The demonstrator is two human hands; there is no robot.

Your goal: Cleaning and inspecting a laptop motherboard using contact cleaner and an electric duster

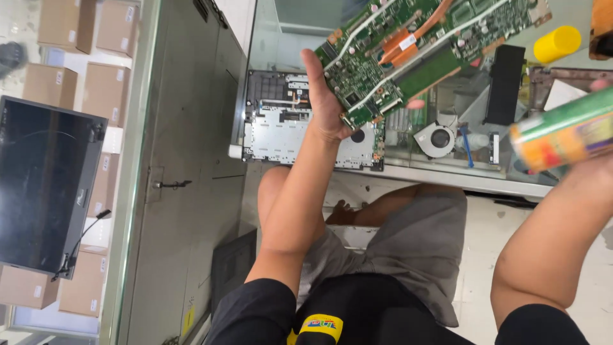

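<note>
Head view: left hand (327, 105) is raised with the palm turned toward the camera, fingers closed along the lower-left edge of a green circuit board (415, 48). That board, with copper heat pipes across it, runs its long axis up and to the right away from the grip, so nearly all its length hangs out beyond the hand, over the glass counter (447, 172). The hold is a pinch on one corner only, with the thumb pointing up past the board's edge.

Right hand (600, 172) sits at the right edge of the frame, wrapped around a green and orange spray can (565, 131) that lies nearly level, its capped end pointing left toward the board. How tightly the fingers close on it cannot be told, since most of that hand is cut off; it does carry the can. The can's end lies below and to the right of the board's far half, apart from it, and the right hand is the nearer one to that far half.

Directly under the left grip rests an opened laptop base (300, 124), and further right of it a round cooling fan (439, 138) and a yellow cylinder (557, 43). Well to the left, away from both hands, stands a detached dark screen panel (45, 185) among cardboard boxes (105, 89).
</note>
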